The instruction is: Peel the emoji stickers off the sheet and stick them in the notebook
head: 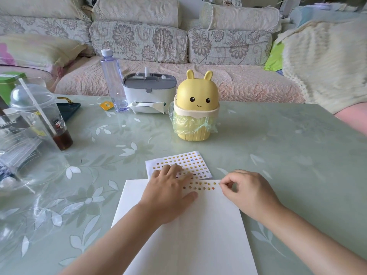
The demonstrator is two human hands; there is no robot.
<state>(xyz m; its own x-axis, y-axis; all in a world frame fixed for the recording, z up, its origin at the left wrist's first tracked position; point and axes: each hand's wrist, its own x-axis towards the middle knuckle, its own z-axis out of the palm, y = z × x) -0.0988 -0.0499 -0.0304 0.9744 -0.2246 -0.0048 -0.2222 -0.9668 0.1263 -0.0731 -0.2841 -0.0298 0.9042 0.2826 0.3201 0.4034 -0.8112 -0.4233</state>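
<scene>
A white sticker sheet (190, 160) covered with small emoji stickers lies on the table just beyond the open white notebook (190, 239). Two rows of emoji stickers (204, 185) sit along the notebook's top edge. My left hand (170, 191) lies flat, fingers spread over the sheet's near edge and the notebook's top, hiding part of both. My right hand (244, 192) rests at the notebook's top right corner with thumb and forefinger pinched at the end of the sticker row; a sticker may be under the fingertips, too small to tell.
A yellow bunny-shaped bin (195, 108) with a plastic liner stands behind the sheet. A tissue box (149, 92), a clear bottle (114, 80) and a plastic cup with a straw (43, 116) stand at the back left. A sofa runs behind the table.
</scene>
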